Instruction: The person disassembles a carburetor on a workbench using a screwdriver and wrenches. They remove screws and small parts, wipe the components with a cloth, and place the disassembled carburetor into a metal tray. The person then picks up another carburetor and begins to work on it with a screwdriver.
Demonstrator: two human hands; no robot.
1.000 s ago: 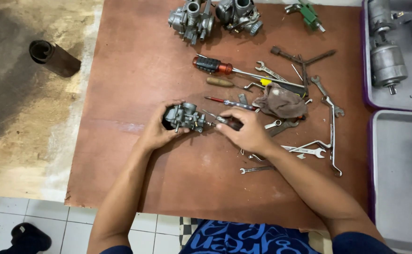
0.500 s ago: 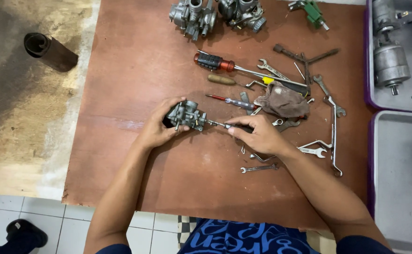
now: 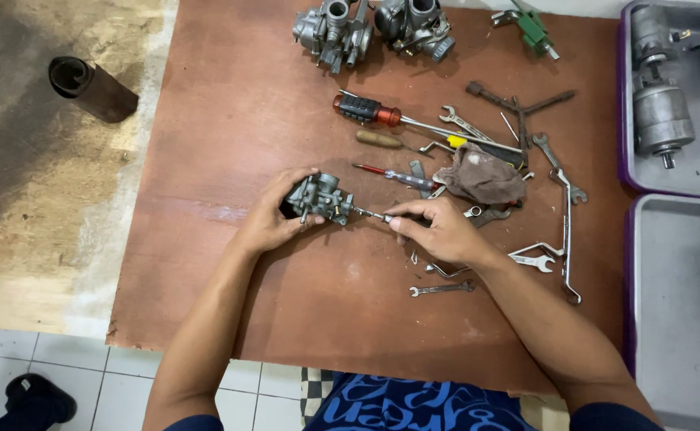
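Two hands on a rough brown board: left hand fingers around a knobbly grey metal carburettor; right hand fingers pinching a thin steel tool

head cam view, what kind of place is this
Most likely a small engine or motorcycle repair workshop. The left hand holds a carburetor on a brown board, two more carburetors lie at the far edge, and loose wrenches are scattered around.

right hand: moved from beside the carburetor; now pinching a thin tool into its side
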